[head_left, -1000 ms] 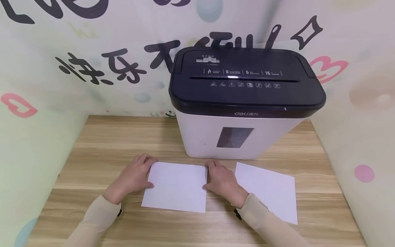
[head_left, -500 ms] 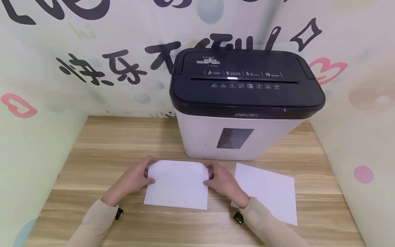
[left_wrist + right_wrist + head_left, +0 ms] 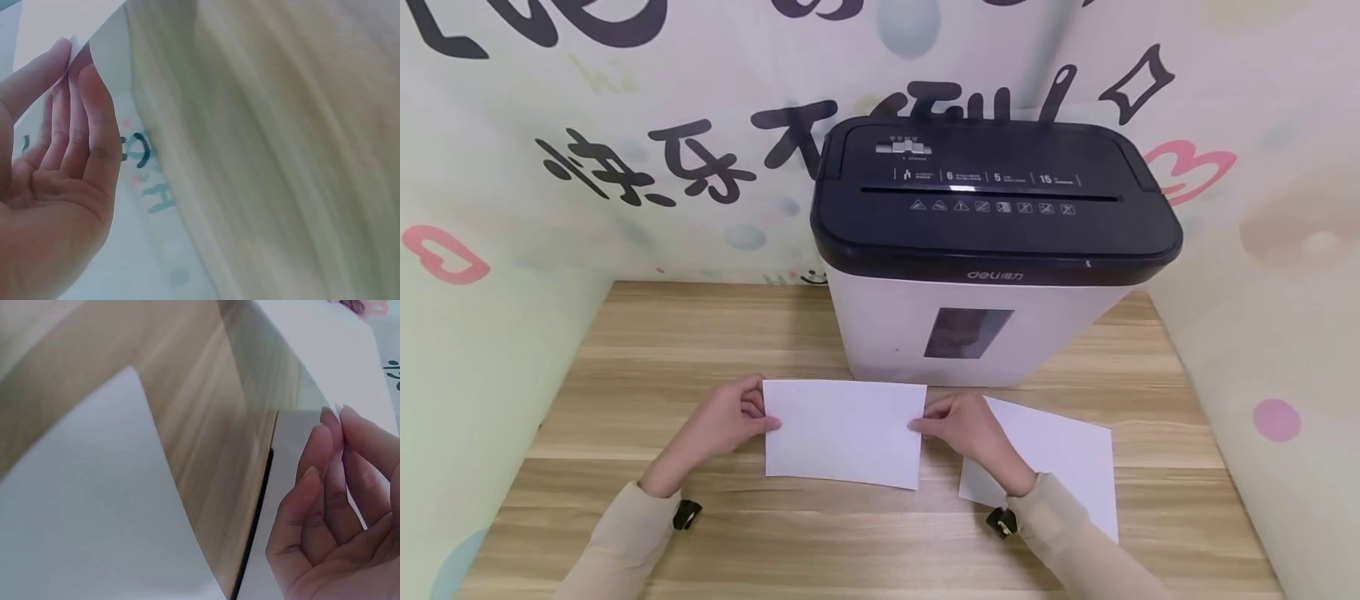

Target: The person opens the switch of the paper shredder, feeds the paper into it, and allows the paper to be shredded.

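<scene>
A white sheet of paper [image 3: 844, 433] is held up in front of the shredder, stretched between both hands. My left hand [image 3: 735, 418] pinches its left edge, thumb on the near face and fingers behind. On the opposite edge, my right hand [image 3: 967, 429] pinches it the same way. In the right wrist view, the thumb and index fingertip of the right hand [image 3: 340, 506] meet at the paper's edge. The left wrist view has the left hand [image 3: 62, 156] with its thumb against the sheet [image 3: 69, 19]. A second white sheet [image 3: 1060, 467] lies on the table, partly under the right forearm.
A paper shredder [image 3: 992, 225] with a dark top and white bin stands behind the held sheet. Its feed slot [image 3: 992, 194] runs across the top. The wooden table [image 3: 820, 550] meets printed walls [image 3: 685, 83] at the back and sides.
Both hands have lifted the sheet off the table and tilted it up towards the camera, shifting it slightly right. The second sheet stays in place.
</scene>
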